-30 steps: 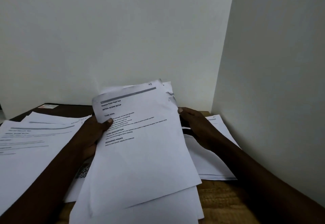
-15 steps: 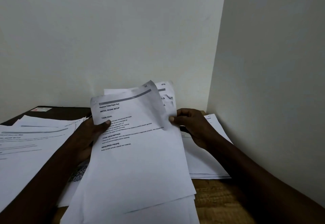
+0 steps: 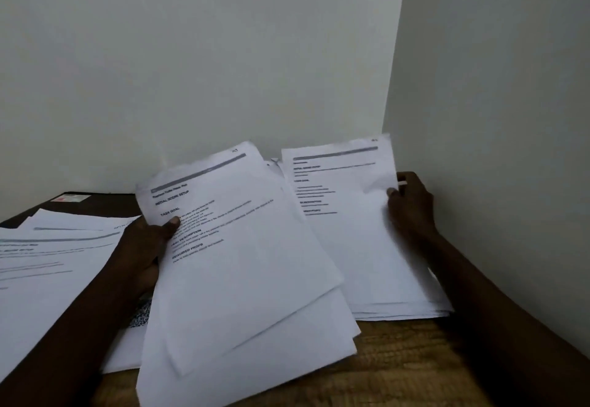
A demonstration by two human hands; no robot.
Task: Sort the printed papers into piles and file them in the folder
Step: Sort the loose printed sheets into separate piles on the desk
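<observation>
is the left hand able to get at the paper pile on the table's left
Likely reachable, but not free: the left hand grips the held stack, thumb on top. The left pile lies just beside it, nothing between.

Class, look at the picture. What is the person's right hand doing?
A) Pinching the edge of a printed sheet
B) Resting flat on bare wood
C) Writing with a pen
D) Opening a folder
A: the right hand pinches the right edge of a printed sheet between thumb and fingers, near the side wall, while the left hand grips a separate stack of papers.
</observation>
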